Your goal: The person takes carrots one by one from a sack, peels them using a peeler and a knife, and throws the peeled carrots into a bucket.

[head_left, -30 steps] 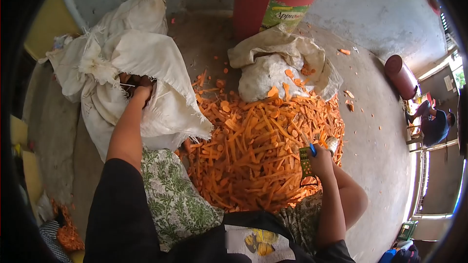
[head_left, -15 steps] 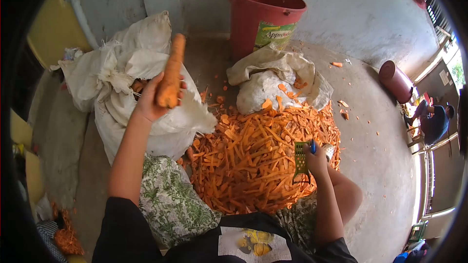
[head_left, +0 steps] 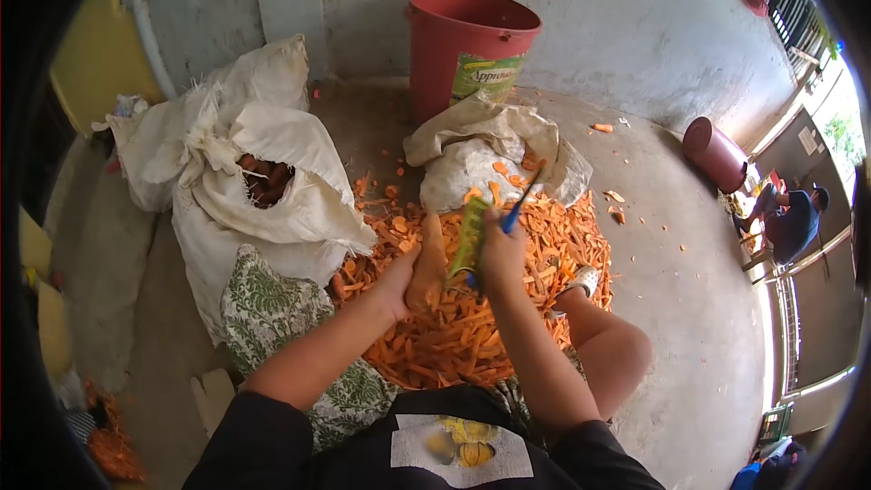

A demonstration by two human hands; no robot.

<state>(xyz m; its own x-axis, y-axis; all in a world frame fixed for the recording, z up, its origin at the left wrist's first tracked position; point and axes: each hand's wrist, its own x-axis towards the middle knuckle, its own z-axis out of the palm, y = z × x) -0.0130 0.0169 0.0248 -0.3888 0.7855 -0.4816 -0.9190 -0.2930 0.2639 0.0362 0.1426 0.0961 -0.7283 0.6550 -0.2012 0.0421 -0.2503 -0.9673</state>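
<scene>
My left hand (head_left: 397, 286) is wrapped round the lower part of a large carrot (head_left: 430, 263), which stands nearly upright above the peelings. Close to its right side, my right hand (head_left: 502, 252) grips a green grater-like peeler (head_left: 470, 234) together with a knife (head_left: 521, 207) with a blue handle, its blade pointing up and right. Under both hands spreads a big heap of orange carrot strips and slices (head_left: 472, 336). At the left, a white woven sack (head_left: 299, 163) gapes open, with carrots (head_left: 266, 181) inside.
Behind the heap lies a crumpled pale sack (head_left: 463, 163), and beyond it stands a red bin (head_left: 435, 63) by the wall. Another red container (head_left: 712, 154) lies tilted at the right. Farther right, a person (head_left: 791, 222) sits. A shoe (head_left: 584, 281) rests at the heap's right edge.
My left hand came out of the sack with a carrot and brought it down over the heap. My right hand moved left and up with the peeler and knife, close to the carrot.
</scene>
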